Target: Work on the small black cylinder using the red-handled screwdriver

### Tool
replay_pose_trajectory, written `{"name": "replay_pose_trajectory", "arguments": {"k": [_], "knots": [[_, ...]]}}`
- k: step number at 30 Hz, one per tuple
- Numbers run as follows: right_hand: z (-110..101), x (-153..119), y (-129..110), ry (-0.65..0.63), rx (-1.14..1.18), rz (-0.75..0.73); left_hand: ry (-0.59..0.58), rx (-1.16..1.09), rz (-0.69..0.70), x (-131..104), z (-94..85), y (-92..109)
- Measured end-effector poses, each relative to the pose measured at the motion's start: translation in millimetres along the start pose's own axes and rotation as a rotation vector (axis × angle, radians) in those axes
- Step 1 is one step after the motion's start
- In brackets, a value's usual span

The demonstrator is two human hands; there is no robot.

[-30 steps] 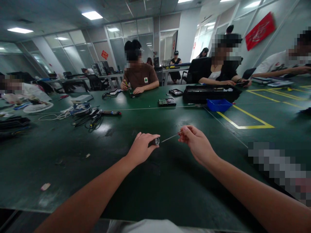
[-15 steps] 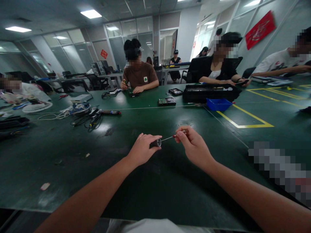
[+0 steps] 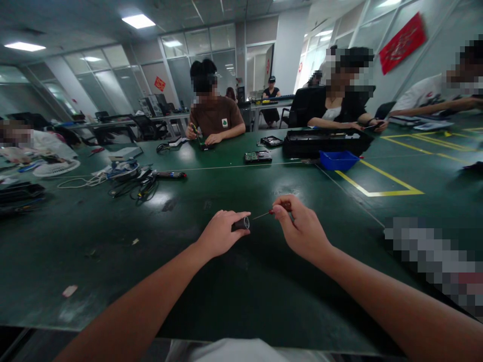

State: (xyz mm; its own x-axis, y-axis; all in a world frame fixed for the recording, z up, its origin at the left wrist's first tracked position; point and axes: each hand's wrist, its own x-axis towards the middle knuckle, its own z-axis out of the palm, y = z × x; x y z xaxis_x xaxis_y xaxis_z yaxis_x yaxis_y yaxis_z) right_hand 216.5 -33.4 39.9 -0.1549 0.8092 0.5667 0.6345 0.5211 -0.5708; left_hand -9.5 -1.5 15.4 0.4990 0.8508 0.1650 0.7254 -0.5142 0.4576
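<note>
My left hand (image 3: 219, 234) is closed around a short dark cylinder (image 3: 242, 223), whose round, pale-rimmed end faces right. Thumb and fingers grip it from opposite sides, and its far end is hidden in the hand. A thin screwdriver (image 3: 263, 214) with a reddish handle is pinched in my right hand (image 3: 304, 229). Its metal shaft points left at the cylinder's end, and a small gap shows between tip and rim. Both hands are above the green table (image 3: 241, 301).
Tangled cables (image 3: 138, 183) lie at left. Beyond my hands are a hard drive (image 3: 258, 157), a blue tray (image 3: 338, 160) and a long black housing (image 3: 302, 144). Co-workers sit across the table, one in a brown shirt (image 3: 217, 118). A blurred-out object (image 3: 430, 256) lies at right.
The screwdriver tip has drawn slightly away from the cylinder's end, and the cylinder has turned a little. Both hands otherwise stay nearly in place. The whole view has shifted slightly.
</note>
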Motion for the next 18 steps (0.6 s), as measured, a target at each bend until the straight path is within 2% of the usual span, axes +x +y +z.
{"name": "replay_pose_trajectory", "arguments": {"k": [5, 9, 18], "knots": [[0.4, -0.1, -0.4, 0.005, 0.053, 0.032, 0.003, -0.011, 0.002, -0.3, -0.6, -0.4], [-0.3, -0.9, -3.1, -0.057, 0.088, 0.036, 0.006, 0.0, 0.034, -0.4, 0.1, -1.2], [-1.0, 1.3, -5.0, -0.112, 0.041, 0.026, -0.016, 0.037, 0.055, 0.1, 0.9, -3.1]]}}
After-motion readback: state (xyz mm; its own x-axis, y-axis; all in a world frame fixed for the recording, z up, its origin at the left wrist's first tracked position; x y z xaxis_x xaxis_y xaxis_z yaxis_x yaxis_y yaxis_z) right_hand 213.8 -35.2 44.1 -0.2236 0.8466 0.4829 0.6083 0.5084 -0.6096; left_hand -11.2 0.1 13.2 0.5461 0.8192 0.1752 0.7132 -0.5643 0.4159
